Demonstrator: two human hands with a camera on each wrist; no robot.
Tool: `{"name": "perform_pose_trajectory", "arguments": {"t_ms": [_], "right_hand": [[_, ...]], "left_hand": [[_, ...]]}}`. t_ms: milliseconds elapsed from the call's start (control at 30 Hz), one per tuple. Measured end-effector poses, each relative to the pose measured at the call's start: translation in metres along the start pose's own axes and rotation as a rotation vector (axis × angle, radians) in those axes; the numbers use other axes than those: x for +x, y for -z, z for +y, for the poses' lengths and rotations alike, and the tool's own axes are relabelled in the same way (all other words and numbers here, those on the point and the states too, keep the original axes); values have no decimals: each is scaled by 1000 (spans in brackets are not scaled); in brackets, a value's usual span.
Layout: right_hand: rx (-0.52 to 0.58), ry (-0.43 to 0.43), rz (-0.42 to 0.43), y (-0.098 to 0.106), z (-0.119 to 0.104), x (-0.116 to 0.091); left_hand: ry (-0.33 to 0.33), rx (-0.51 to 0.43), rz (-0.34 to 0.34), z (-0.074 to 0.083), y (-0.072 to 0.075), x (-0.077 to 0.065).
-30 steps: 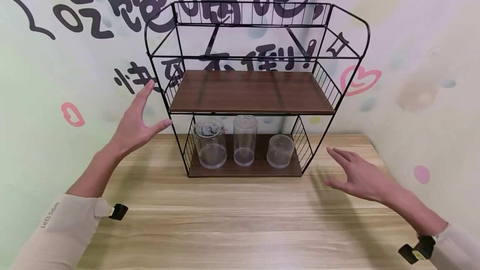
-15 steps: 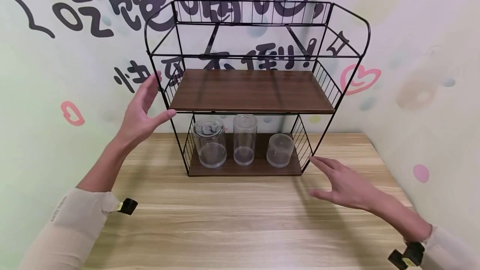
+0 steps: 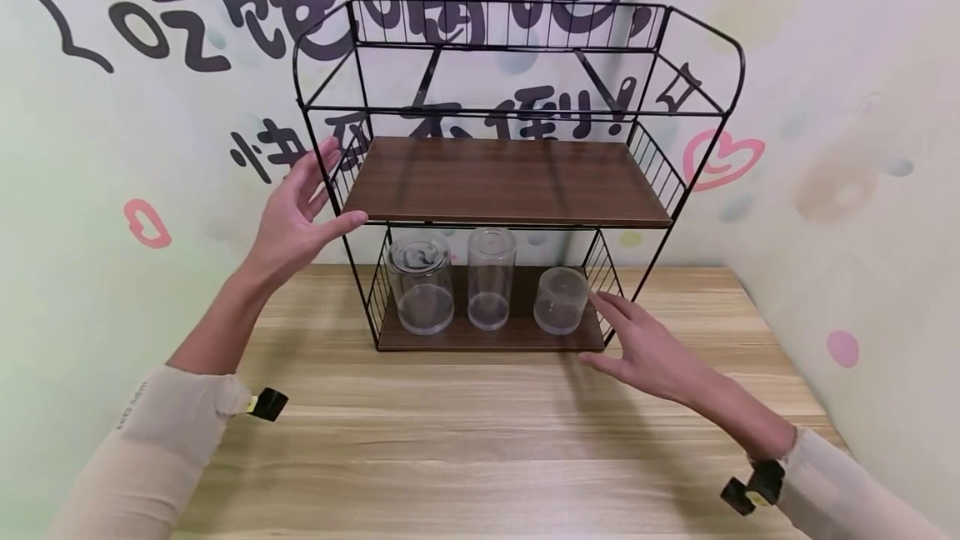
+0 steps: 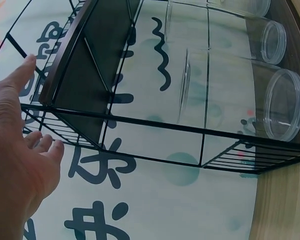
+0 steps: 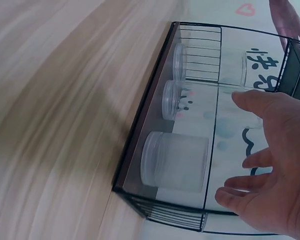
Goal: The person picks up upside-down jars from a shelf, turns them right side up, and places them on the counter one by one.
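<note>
A black wire rack (image 3: 510, 114) holds a brown middle shelf (image 3: 510, 177) and a brown bottom shelf (image 3: 480, 342). My left hand (image 3: 292, 223) is at the rack's left front post, beside the middle shelf. Its thumb reaches across the shelf's front corner in the head view, while the other fingers spread outside the post. On the bottom shelf stand a wide clear jar (image 3: 422, 290), a tall narrow clear jar (image 3: 491, 282) and a short frosted jar (image 3: 561, 302). My right hand (image 3: 652, 348) reaches in at the lower right, fingertips right by the short jar, thumb apart and lower.
The rack stands on a light wood table (image 3: 480, 432) against a white wall (image 3: 825, 190) with black lettering and pink hearts. Thin side rails (image 3: 609, 277) close the rack's ends. Another wall runs along the table's right side.
My left hand has moved right and slightly up, onto the rack's left post. My right hand has come left from outside the rack to the short jar. The jars have stayed put.
</note>
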State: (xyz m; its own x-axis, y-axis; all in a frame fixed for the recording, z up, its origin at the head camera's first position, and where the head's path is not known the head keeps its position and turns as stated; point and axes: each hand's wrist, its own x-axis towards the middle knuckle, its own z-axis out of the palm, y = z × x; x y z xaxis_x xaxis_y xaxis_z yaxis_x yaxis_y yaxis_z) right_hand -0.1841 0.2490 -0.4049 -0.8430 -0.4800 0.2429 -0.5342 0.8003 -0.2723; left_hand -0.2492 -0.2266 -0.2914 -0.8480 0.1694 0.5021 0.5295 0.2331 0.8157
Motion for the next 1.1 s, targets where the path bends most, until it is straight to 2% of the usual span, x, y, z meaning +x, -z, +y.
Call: {"name": "perform_pose_trajectory", "arguments": {"t_ms": [200, 567, 800, 1100], "right_hand": [[19, -18, 54, -7, -1, 21], [42, -43, 124, -27, 6, 49], [49, -88, 117, -35, 10, 59], [80, -138, 134, -47, 18, 63]], "left_hand": [[26, -34, -4, 0, -4, 2], [61, 13, -1, -1, -7, 4], [82, 17, 5, 0, -7, 1], [77, -19, 2, -1, -10, 2]]}}
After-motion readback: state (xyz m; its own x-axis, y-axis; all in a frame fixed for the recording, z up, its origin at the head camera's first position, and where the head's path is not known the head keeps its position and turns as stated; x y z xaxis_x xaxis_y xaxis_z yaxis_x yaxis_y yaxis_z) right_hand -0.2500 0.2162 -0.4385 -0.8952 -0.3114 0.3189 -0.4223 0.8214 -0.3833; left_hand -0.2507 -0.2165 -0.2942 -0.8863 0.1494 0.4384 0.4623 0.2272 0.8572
